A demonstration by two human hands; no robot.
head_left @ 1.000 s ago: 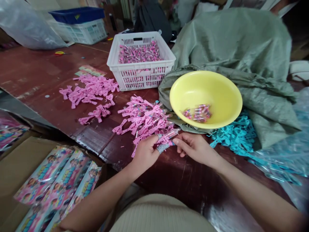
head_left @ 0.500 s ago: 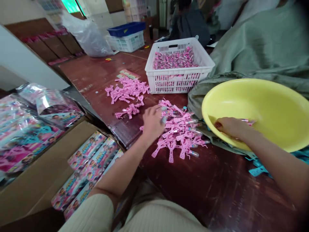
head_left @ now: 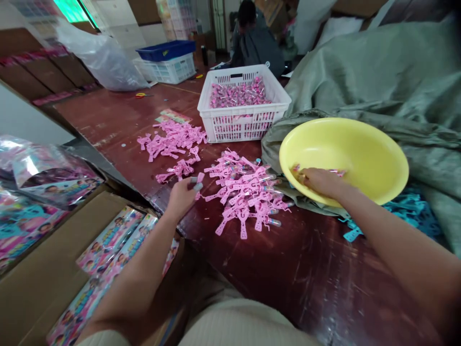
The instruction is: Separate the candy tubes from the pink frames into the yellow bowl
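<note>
Because the tubes (head_left: 274,222) on the pink frames (head_left: 242,192) are looking light and slippery, we are judging the stiff frames the best hold. Our right hand (head_left: 321,182) is pressing its fingers together inside the yellow basin (head_left: 360,144), pinching we cannot tell what; our left hand (head_left: 181,198) is bunching its fingers beside the frames; the white crate (head_left: 245,127) is holding more.

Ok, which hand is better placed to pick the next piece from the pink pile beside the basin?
Probably the left: the left hand is right beside the pink plastic pile, while the right hand is down inside the yellow basin.
</note>
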